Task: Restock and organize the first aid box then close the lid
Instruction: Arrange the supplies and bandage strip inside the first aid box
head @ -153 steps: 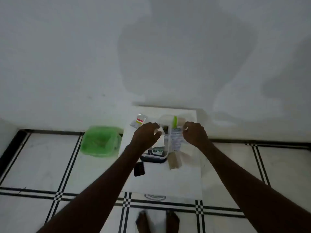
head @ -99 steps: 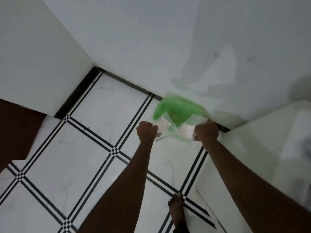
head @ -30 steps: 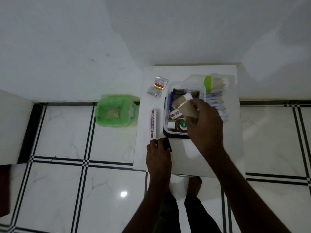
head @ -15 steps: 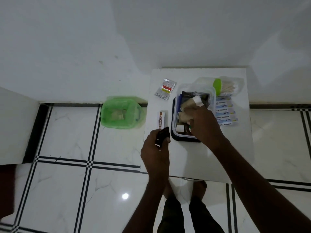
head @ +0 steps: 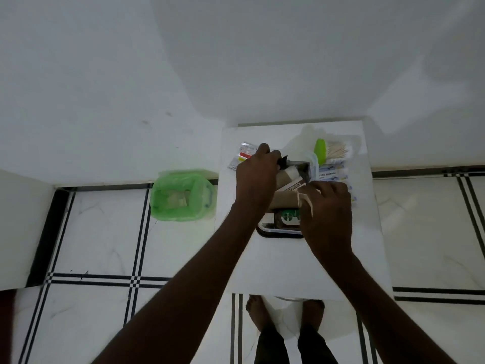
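Both hands over first aid box point(head: 279, 232) on desk point(head: 288, 264); left hand point(head: 258, 174) grip closed on small black item point(head: 284, 160); right hand point(head: 326, 206) grip pinching white strip point(head: 304, 198); green bin point(head: 181, 195) on floor.

The first aid box point(head: 278, 230) (dark rim, lid off) sits on the counter point(head: 283, 264), packed with a brown bottle point(head: 286, 218) and cartons.

dim, soft shadows, wide-angle edge distortion
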`<state>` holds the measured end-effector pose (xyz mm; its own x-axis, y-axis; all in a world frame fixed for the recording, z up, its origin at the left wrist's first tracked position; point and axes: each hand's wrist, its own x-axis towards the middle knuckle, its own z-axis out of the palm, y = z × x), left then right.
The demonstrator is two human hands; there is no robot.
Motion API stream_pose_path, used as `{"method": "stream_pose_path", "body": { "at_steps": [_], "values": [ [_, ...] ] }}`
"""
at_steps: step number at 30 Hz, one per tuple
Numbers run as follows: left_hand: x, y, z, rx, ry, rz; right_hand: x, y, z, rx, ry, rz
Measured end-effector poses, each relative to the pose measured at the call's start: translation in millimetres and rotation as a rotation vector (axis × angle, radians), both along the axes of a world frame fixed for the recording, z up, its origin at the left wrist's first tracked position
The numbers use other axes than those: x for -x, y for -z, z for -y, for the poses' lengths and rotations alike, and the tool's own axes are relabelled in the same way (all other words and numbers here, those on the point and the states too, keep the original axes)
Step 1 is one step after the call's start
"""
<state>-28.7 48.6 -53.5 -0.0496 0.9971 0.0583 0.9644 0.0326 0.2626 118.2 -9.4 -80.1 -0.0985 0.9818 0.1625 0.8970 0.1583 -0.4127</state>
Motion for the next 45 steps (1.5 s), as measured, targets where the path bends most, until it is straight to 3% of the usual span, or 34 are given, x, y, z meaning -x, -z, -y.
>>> {"method": "stream_pose_path", "body": {
  "at_steps": [3, 12, 16, 21, 24, 28, 31, 35, 41, 45],
  "values": [
    [-2, 9, -7, -0.028, 0.086, -0.189, 3, -2, -3, -0.004, -0.058, 0.085],
    [-9, 19, -15, -0.025, 0.257, -0.387, 3, 5, -11, 0.097, -0.151, 0.187],
    [-4, 21, -11, -0.025, 0.268, -0.408, 0, 8, -9, 0.129, -0.175, 0.173],
    [15, 16, -3, -0.091, 0.135, -0.254, -3, 5, -9, 0.114, -0.196, 0.161],
    [11, 21, 1, -0.126, 0.209, -0.224, -1, 5, -11, 0.109, -0.204, 0.177],
    [5, 34, -7, -0.125, 0.278, -0.309, -3, 7, -15, 0.059, -0.207, 0.161],
    [1, 34, -14, -0.093, 0.283, -0.354, -11, 2, -26, -0.075, -0.121, 0.027],
    [2, 29, -17, -0.072, 0.247, -0.311, -25, -1, -66, -0.151, 0.034, -0.070],
    [20, 22, -18, -0.188, -0.005, 0.048, -52, 38, -148, 0.245, -0.137, 0.336],
    [20, 21, -17, -0.211, -0.002, 0.198, -50, 43, -164, 0.287, -0.180, 0.378]
  ]
}}
